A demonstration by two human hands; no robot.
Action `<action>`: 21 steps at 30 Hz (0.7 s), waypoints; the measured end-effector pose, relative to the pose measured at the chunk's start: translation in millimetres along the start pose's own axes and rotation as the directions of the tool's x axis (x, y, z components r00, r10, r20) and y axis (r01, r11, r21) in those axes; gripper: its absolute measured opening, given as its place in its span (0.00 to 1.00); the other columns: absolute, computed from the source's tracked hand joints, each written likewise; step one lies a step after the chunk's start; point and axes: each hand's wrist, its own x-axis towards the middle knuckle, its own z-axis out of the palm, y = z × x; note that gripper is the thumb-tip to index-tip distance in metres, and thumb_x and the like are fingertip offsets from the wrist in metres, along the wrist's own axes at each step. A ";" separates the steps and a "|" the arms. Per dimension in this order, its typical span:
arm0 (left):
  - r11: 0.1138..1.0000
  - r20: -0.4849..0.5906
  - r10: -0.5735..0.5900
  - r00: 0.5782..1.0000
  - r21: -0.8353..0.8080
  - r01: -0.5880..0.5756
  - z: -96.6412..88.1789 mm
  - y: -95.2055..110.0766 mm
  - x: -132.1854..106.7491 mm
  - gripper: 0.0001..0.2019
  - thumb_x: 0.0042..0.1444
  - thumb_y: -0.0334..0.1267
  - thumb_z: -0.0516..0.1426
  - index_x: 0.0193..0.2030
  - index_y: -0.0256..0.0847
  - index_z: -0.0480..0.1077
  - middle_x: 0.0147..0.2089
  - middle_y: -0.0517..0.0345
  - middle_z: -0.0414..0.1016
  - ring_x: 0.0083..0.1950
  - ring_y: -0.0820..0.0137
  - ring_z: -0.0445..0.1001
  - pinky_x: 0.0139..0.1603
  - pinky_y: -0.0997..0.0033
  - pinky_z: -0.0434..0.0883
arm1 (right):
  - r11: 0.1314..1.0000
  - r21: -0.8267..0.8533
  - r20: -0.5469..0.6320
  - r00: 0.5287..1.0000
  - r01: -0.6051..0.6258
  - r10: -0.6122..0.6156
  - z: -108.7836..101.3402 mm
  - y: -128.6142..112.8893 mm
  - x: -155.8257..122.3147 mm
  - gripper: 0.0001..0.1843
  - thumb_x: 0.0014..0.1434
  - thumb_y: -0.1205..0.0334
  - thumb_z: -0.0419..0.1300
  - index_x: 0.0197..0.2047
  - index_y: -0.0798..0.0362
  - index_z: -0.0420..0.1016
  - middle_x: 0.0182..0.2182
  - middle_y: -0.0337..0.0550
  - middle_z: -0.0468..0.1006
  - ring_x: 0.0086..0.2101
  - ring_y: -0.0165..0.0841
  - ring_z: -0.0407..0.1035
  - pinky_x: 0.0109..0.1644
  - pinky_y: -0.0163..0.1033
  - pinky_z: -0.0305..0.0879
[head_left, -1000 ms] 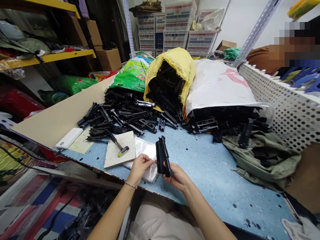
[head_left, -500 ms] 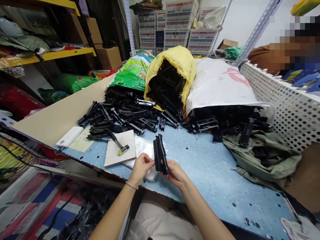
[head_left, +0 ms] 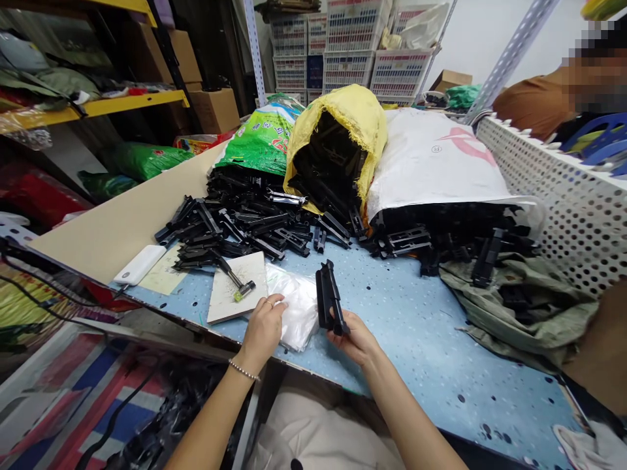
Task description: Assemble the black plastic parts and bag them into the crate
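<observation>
My right hand (head_left: 353, 338) grips the lower end of a long black ridged part (head_left: 331, 297), held up at a slight tilt over the table. My left hand (head_left: 264, 329) has its fingers loosely bent and somewhat apart at the left edge of a stack of clear plastic bags (head_left: 300, 310); it holds nothing that I can see, and its thumb is mostly hidden. Left of the bags lies a pale square board (head_left: 223, 301). On it rests a small hammer (head_left: 240, 287) with a yellowish tip.
A heap of similar black parts (head_left: 245, 222) spreads behind the board. Behind it lie a green sack (head_left: 259, 140), a yellow sack (head_left: 375, 124) and a white sack (head_left: 431, 156). A white perforated basket (head_left: 553, 189) and an olive cloth bag (head_left: 529, 326) stand right. Another person (head_left: 533, 104) is at far right.
My left hand has let go of the black part and moved left and slightly down to the bags. My right hand has shifted a little to the right with the part.
</observation>
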 end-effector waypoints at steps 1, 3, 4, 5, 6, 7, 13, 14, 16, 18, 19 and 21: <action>1.000 -0.006 0.012 1.000 0.026 -0.012 -0.2 1.0 0.9 0.20 0.51 0.21 0.48 0.41 0.40 0.76 0.47 0.50 0.74 0.49 0.63 0.72 0.55 0.59 0.69 | 1.000 -0.002 -0.011 1.000 0.013 -0.013 -1.0 -1.1 -2.3 0.15 0.42 0.57 0.73 0.26 0.57 0.75 0.20 0.35 0.72 0.19 0.22 0.61 0.21 0.27 0.62; 1.000 -0.008 -0.001 1.000 0.015 0.001 2.1 3.7 3.1 0.20 0.51 0.22 0.48 0.45 0.39 0.75 0.47 0.50 0.74 0.47 0.65 0.73 0.53 0.62 0.71 | 0.999 -0.020 -0.031 0.999 0.039 -0.040 -3.4 -4.1 -11.2 0.16 0.42 0.56 0.73 0.28 0.57 0.76 0.22 0.36 0.74 0.20 0.22 0.63 0.23 0.27 0.63; 1.000 0.003 -0.015 1.000 -0.005 0.015 4.0 4.7 4.3 0.20 0.51 0.23 0.49 0.47 0.39 0.75 0.48 0.51 0.74 0.45 0.66 0.74 0.51 0.64 0.72 | 0.998 -0.040 -0.026 0.999 0.042 -0.043 -5.2 -5.4 -17.8 0.17 0.42 0.55 0.73 0.30 0.57 0.76 0.23 0.37 0.75 0.21 0.22 0.63 0.24 0.27 0.63; 0.999 0.022 -0.031 0.999 -0.026 0.031 6.1 5.3 5.5 0.20 0.51 0.23 0.49 0.48 0.39 0.74 0.49 0.50 0.74 0.43 0.68 0.75 0.50 0.65 0.73 | 0.997 -0.064 -0.004 0.999 0.033 -0.033 -7.4 -6.1 -25.6 0.17 0.43 0.54 0.73 0.31 0.56 0.76 0.24 0.37 0.75 0.22 0.23 0.64 0.24 0.27 0.62; 0.998 0.048 -0.045 0.998 -0.047 0.047 7.9 5.5 6.6 0.21 0.51 0.23 0.50 0.49 0.39 0.74 0.51 0.50 0.73 0.40 0.69 0.75 0.48 0.65 0.73 | 0.996 -0.090 0.034 0.999 0.007 -0.004 -10.1 -5.9 -34.1 0.17 0.43 0.53 0.72 0.31 0.56 0.76 0.25 0.37 0.75 0.23 0.24 0.65 0.25 0.28 0.62; 0.996 0.083 -0.054 0.995 -0.071 0.060 9.1 5.2 7.8 0.22 0.51 0.24 0.50 0.51 0.39 0.73 0.53 0.49 0.72 0.38 0.71 0.75 0.47 0.65 0.74 | 0.993 -0.115 0.081 0.996 -0.031 0.041 -13.0 -4.4 -42.5 0.17 0.44 0.54 0.72 0.31 0.56 0.76 0.25 0.38 0.75 0.23 0.25 0.66 0.25 0.28 0.63; 0.992 0.181 0.040 0.983 -0.129 -0.016 4.8 15.8 0.4 0.33 0.52 0.21 0.47 0.66 0.42 0.57 0.67 0.47 0.58 0.62 0.64 0.66 0.61 0.60 0.67 | 0.960 -0.116 0.080 0.962 -0.253 0.263 -19.7 19.3 -55.1 0.15 0.47 0.56 0.70 0.32 0.55 0.73 0.23 0.40 0.75 0.23 0.27 0.69 0.21 0.27 0.60; 0.990 0.207 0.099 0.973 -0.124 -0.074 4.8 23.0 -5.1 0.35 0.51 0.20 0.46 0.68 0.43 0.53 0.69 0.48 0.55 0.66 0.63 0.61 0.64 0.58 0.64 | 0.962 -0.102 0.062 0.963 -0.254 0.261 -16.8 21.7 -50.3 0.15 0.47 0.55 0.70 0.33 0.55 0.73 0.24 0.41 0.75 0.24 0.27 0.70 0.21 0.27 0.60; 0.968 0.304 0.240 0.922 -0.147 -0.203 6.4 41.3 -18.4 0.38 0.51 0.18 0.45 0.70 0.43 0.47 0.71 0.48 0.51 0.69 0.63 0.55 0.67 0.55 0.60 | 0.977 -0.123 0.042 0.983 -0.172 0.179 -7.0 23.4 -40.4 0.15 0.47 0.55 0.69 0.32 0.55 0.71 0.24 0.41 0.74 0.24 0.27 0.69 0.22 0.27 0.60; 0.945 0.384 0.320 0.866 -0.188 -0.266 7.0 60.8 -30.5 0.40 0.51 0.17 0.44 0.71 0.43 0.43 0.71 0.49 0.49 0.70 0.63 0.53 0.67 0.56 0.60 | 0.970 -0.243 0.008 1.000 0.021 -0.020 6.4 22.6 -35.5 0.13 0.48 0.57 0.67 0.32 0.54 0.70 0.23 0.36 0.72 0.24 0.27 0.66 0.25 0.29 0.62; 0.947 0.402 0.314 0.860 -0.201 -0.252 5.0 69.3 -34.9 0.40 0.51 0.17 0.44 0.71 0.43 0.43 0.71 0.48 0.50 0.70 0.63 0.54 0.67 0.57 0.61 | 0.935 -0.329 -0.011 0.989 0.135 -0.147 13.6 22.3 -36.4 0.12 0.49 0.58 0.67 0.32 0.54 0.69 0.23 0.34 0.71 0.25 0.27 0.66 0.27 0.31 0.63; 0.962 0.403 0.243 0.882 -0.214 -0.167 -7.8 80.9 -41.1 0.37 0.52 0.20 0.47 0.70 0.44 0.48 0.69 0.49 0.55 0.67 0.62 0.58 0.65 0.57 0.62 | 0.827 -0.471 0.013 0.940 0.306 -0.340 26.9 23.0 -45.5 0.09 0.51 0.61 0.64 0.32 0.52 0.68 0.26 0.33 0.72 0.29 0.28 0.66 0.34 0.33 0.65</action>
